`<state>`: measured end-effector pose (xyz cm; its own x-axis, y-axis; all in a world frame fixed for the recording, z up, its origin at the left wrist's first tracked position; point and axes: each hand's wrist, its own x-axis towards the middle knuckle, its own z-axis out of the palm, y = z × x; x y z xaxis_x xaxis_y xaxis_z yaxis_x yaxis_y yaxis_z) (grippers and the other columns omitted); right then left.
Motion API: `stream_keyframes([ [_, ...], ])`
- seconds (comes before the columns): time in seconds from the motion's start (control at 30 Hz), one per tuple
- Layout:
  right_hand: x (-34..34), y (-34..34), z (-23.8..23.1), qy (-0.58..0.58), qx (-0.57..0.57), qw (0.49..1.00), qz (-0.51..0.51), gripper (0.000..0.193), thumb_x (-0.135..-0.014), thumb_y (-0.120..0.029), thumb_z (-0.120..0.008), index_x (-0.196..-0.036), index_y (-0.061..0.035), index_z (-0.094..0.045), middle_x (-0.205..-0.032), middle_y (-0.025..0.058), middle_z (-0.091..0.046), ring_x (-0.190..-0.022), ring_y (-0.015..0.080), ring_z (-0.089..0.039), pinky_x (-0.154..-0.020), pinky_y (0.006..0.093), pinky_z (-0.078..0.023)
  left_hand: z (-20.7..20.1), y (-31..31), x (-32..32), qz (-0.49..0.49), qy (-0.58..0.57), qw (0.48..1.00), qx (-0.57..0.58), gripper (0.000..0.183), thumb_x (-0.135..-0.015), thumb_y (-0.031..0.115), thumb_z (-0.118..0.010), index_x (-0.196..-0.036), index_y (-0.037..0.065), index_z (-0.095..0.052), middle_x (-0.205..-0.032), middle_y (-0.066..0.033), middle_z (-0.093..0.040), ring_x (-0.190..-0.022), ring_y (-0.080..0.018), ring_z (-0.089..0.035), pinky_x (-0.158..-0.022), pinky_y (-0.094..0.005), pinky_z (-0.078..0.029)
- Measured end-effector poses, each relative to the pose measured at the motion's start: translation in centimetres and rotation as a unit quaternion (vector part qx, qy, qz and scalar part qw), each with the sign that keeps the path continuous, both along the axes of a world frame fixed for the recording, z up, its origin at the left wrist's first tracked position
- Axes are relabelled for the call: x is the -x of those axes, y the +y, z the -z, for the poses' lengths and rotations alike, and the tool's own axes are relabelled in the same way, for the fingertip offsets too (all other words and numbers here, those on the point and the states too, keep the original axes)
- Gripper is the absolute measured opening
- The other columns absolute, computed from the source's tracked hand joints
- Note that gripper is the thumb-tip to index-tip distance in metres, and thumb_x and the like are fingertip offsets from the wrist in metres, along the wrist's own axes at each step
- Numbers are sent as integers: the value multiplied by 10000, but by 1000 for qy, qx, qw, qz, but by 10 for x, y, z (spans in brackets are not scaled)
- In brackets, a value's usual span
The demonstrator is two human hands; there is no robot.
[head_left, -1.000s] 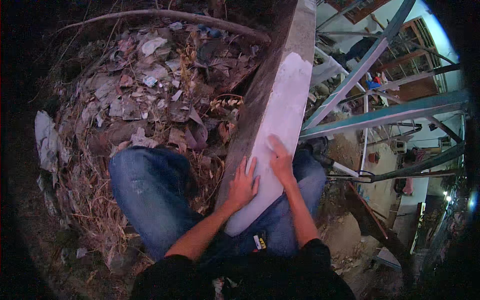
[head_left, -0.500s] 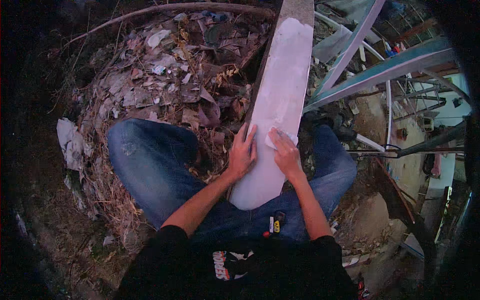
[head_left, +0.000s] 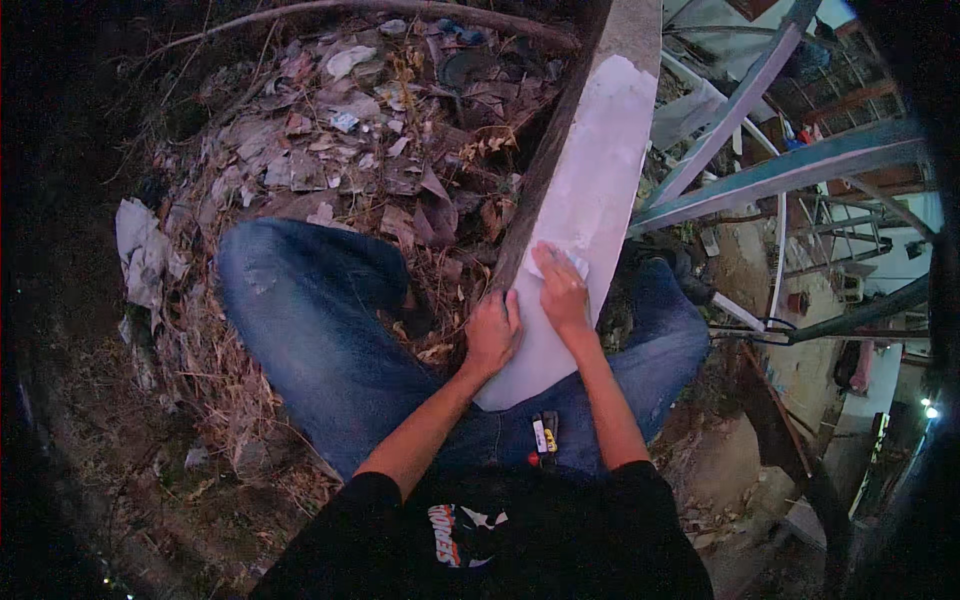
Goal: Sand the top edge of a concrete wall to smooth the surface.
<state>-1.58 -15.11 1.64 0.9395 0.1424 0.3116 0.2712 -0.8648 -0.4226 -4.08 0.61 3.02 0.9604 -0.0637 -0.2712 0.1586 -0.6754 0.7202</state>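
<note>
I sit astride a narrow concrete wall (head_left: 603, 170) whose top is coated smooth and white, with bare grey concrete at the far end. My left hand (head_left: 493, 332) grips the wall's left edge, thumb on top and fingers curled at the side. Farther along, my right hand (head_left: 562, 296) presses a small white pad (head_left: 580, 264) flat against the coated top. Fingers cover most of the pad, so whether it is cloth, paper or sponge I cannot tell.
On the left, the ground holds heaped rubble, dry leaves and scraps (head_left: 290, 180). A bare branch (head_left: 370, 8) crosses behind. To the right, teal metal beams (head_left: 790, 165) come close to the wall, above a lower yard. A small keyring-like item (head_left: 543, 435) hangs at my waist.
My right hand has moved slightly left across the white top with the pad. My left hand has slid nearer to me along the edge. The whole view has shifted a little.
</note>
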Motion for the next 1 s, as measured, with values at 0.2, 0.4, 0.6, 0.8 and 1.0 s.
stream_keyframes([
  [0.2,22,24,2,-6,2,1000,22,439,-848,29,-492,-1275,-15,-581,-1301,179,-601,-1227,366,-552,-1030,453,-449,13,3,-1,-33,-20,999,28,467,-1008,365,-411,-1012,-52,-622,-958,-321,-635,-897,-498,-616,-815,-552,-496],
  [0.4,-1,23,-7,19,-9,999,50,439,-858,12,-494,-1294,15,-546,-1309,225,-580,-1231,382,-545,-1035,462,-444,7,3,-5,-28,-1,999,43,488,-1002,379,-419,-1038,-66,-617,-1009,-336,-627,-953,-493,-613,-856,-544,-485],
  [0.6,27,39,-3,16,-32,998,61,450,-848,17,-522,-1298,15,-541,-1319,230,-573,-1253,398,-526,-1067,461,-416,10,2,-4,-36,10,998,48,488,-1004,388,-425,-1064,-61,-608,-1084,-334,-608,-1028,-477,-589,-892,-537,-468],
  [0.8,7,49,-17,28,-54,991,123,460,-848,23,-529,-1308,10,-538,-1300,228,-583,-1217,402,-549,-1037,462,-434,21,2,-5,-27,10,998,62,489,-1001,394,-436,-1038,-63,-605,-1048,-332,-615,-1005,-482,-592,-874,-536,-472],
  [1.0,29,46,-9,54,-38,990,121,451,-868,-5,-520,-1318,18,-544,-1351,207,-560,-1263,373,-524,-1079,452,-405,23,-1,-5,-36,-54,994,83,463,-1004,373,-446,-1010,-57,-615,-932,-327,-632,-904,-499,-609,-811,-554,-478],
])
